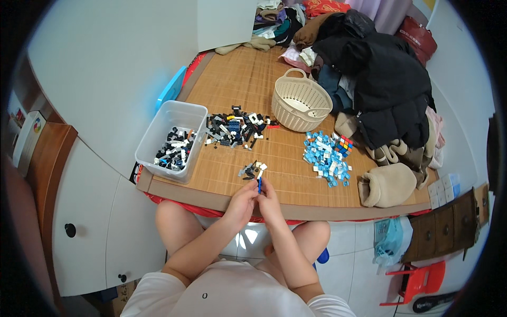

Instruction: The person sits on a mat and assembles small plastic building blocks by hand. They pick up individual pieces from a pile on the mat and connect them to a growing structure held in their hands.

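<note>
Close together at the near edge of the bamboo mat, my left hand and my right hand both have their fingers closed on a narrow blue toy building brick. Its lower part is hidden by my fingers. Just beyond my fingertips lies a small group of loose building bricks, grey, black and white. Farther off spreads a larger pile of mixed bricks, mostly black, white and dark blue. A clear plastic bin to the left holds more black and white bricks.
Right of centre stands a beige perforated basket. Near it lie a heap of light-blue and white tiles and a puzzle cube. Clothes with a black jacket fill the right side. A blue lid leans behind the bin.
</note>
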Available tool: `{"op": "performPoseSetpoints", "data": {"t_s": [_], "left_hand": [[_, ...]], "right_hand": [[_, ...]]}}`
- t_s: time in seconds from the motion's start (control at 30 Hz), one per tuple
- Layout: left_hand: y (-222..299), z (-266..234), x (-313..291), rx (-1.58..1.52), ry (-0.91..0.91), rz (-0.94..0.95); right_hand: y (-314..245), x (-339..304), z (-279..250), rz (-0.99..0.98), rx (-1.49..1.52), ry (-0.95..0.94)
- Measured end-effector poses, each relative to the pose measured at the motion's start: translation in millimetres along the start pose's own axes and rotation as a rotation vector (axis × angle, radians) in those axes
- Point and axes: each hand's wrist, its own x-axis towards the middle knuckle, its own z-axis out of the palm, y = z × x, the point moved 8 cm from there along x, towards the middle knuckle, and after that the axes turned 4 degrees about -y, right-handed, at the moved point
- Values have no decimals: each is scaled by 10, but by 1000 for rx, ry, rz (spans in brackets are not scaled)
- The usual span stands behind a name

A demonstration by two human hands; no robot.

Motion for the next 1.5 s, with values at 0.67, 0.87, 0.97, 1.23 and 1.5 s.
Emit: {"op": "performPoseSetpoints", "data": {"t_s": [0.67,0.87,0.97,1.23,1.5], "left_hand": [[154,-66,123,272,-15,-40],[148,-98,119,105,62,30],[93,-154,133,102,110,80],[-85,-197,141,23,94,85],[-97,-130,43,43,128,137]], "right_hand": [[-72,73,124,-5,39,77],[-81,109,94,8,95,11],[-24,121,66,-1,-5,33],[-83,47,103,-42,142,86],[-27,-27,68,-125,171,129]]}}
